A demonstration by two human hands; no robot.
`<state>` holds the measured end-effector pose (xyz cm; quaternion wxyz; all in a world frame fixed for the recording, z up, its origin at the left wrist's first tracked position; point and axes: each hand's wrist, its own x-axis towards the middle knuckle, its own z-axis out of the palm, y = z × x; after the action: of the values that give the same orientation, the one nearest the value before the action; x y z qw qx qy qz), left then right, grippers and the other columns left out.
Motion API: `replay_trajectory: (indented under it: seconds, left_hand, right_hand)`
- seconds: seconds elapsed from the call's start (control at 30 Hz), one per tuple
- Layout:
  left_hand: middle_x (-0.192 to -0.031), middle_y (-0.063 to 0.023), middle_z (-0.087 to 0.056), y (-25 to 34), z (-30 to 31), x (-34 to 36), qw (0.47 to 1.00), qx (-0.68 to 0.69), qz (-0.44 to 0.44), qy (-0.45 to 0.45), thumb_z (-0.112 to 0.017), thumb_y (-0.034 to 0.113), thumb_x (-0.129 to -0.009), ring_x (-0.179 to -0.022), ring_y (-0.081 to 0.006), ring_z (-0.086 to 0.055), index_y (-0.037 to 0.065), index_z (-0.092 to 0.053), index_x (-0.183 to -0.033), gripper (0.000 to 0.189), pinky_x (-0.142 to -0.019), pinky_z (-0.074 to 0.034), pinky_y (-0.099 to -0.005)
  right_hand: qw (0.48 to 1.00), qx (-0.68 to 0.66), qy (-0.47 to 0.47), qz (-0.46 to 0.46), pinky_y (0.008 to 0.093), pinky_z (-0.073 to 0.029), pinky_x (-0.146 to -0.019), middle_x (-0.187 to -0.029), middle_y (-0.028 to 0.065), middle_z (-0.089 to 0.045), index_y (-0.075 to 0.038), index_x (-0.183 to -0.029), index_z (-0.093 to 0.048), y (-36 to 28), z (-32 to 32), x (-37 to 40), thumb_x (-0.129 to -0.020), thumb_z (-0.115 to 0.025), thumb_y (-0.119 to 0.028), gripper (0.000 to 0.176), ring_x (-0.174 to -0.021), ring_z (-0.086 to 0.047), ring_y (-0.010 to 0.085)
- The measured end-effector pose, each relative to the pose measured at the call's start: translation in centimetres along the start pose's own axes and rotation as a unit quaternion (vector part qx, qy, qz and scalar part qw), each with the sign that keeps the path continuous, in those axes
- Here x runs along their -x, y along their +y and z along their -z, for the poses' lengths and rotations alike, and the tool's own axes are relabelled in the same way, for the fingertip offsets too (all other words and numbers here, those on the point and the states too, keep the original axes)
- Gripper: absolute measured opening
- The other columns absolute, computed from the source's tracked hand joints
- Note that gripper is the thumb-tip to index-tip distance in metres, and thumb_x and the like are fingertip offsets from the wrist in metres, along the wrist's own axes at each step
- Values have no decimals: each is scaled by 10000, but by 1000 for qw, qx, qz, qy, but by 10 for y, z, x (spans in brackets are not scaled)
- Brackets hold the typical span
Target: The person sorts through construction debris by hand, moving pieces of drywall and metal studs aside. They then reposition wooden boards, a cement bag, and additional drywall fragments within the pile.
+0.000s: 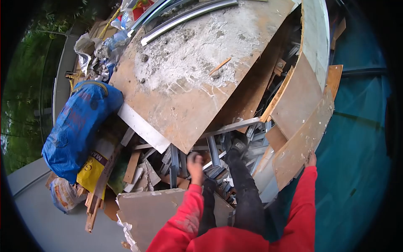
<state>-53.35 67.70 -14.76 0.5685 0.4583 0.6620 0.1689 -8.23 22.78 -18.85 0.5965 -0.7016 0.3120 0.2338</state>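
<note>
My right hand (pixel 311 160) is closed on the outer edge of a thin, speckled wooden board (pixel 303 140), which leans up at the right side of the pile. My left hand (pixel 195 169) hangs just below the near corner of a large brown panel (pixel 168 110), with fingers curled. Something dark shows at its fingertips; I cannot make out what it is. Metal profile strips (pixel 213 150) and wood scraps lie beneath it. Both arms wear red sleeves.
I stand among loose debris, one dark shoe (pixel 239 145) on the strips. A blue sack (pixel 82 128) and a yellow bag (pixel 95 168) lie at the left. A metal channel (pixel 189 19) and plaster dust rest on the panel. A teal surface (pixel 357 159) runs along the right.
</note>
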Motion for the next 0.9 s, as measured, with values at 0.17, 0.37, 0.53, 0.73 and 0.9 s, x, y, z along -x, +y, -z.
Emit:
replay_trajectory:
  seconds: [0.17, 0.37, 0.53, 0.73, 0.9]
  left_hand:
    - [-1262, -254, -512, 45, 42, -89, 951, -171, -148, 209, -640, 120, -851, -1204, -369, -472, -100, -486, -1254, 485, -1076, -327, -427]
    - [-1446, -326, -304, 82, 20, -169, 917, -263, -109, 279, -719, 224, -817, -1355, -444, -307, -99, -294, -1416, 802, -1127, -274, -469]
    - [-1418, -350, -343, 72, 11, -178, 948, -99, 67, 296, -760, 312, -802, -1307, -433, -396, -110, -256, -1423, 905, -1104, -314, -482]
    - [-1256, -202, -581, 50, 50, -163, 985, 148, 40, 83, -721, 284, -874, -1159, -279, -560, -100, -387, -1365, 707, -1032, -404, -403]
    - [-1229, -160, -599, -12, 65, -149, 983, 161, 84, 19, -626, 336, -949, -1109, -234, -570, -90, -457, -1328, 595, -994, -429, -369]
  right_hand:
    - [947, 207, 200, 142, 398, -431, -1013, -1372, 195, -513, 22, -1416, -393, 15, 9, 6, -929, -622, -319, 637, -1206, -542, 303]
    - [917, 295, 116, 242, 418, -350, -1086, -1415, 273, -447, 35, -1458, -326, 13, -22, 62, -902, -660, -240, 705, -1297, -462, 343]
    - [806, 479, 72, 340, 429, -270, -1142, -1462, 268, -388, 31, -1471, -298, 15, -83, 131, -885, -670, -206, 734, -1360, -377, 381]
    - [812, 469, 32, 346, 454, -224, -1161, -1490, 267, -338, 29, -1476, -283, 52, -144, 195, -886, -664, -226, 748, -1383, -316, 415]
    - [821, 430, -99, 362, 485, -222, -1157, -1476, 265, -344, 18, -1467, -302, 53, -218, 283, -873, -656, -211, 728, -1378, -298, 438]
